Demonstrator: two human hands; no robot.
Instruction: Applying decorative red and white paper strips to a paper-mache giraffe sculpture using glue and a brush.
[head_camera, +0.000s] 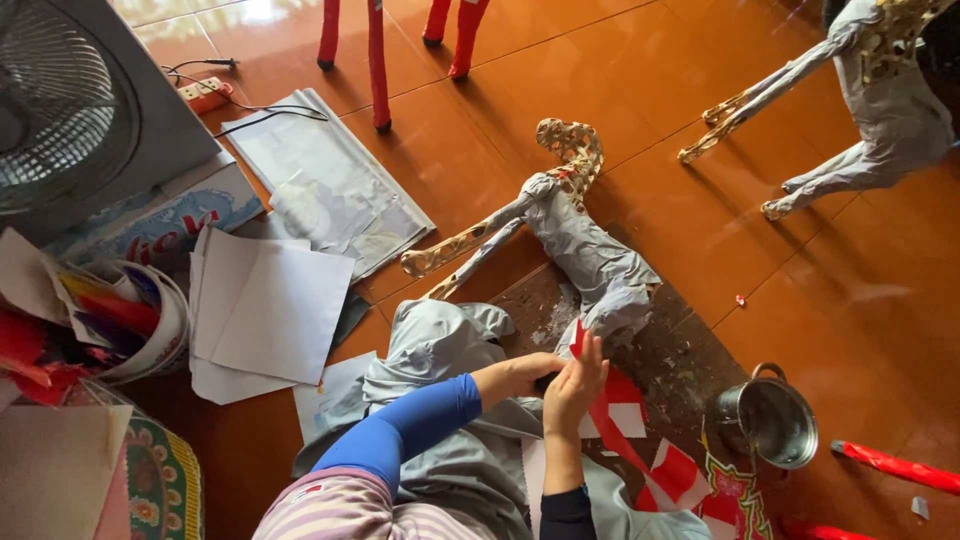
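Red paper strip (603, 415) pinched between the fingers of both hands, head view: right hand (574, 385) grips its upper end just below the grey paper-wrapped animal figure (590, 260), left hand (528, 372) closes on it from beside. Laying it well likely means keeping it taut and flat; steel pot (770, 420) sits right of the fingers on the floor

A single head-worn camera looks steeply down from just above the person's hands (560, 385), close in, facing the orange tiled floor (690, 210) that stretches ahead toward the fan (60, 120).
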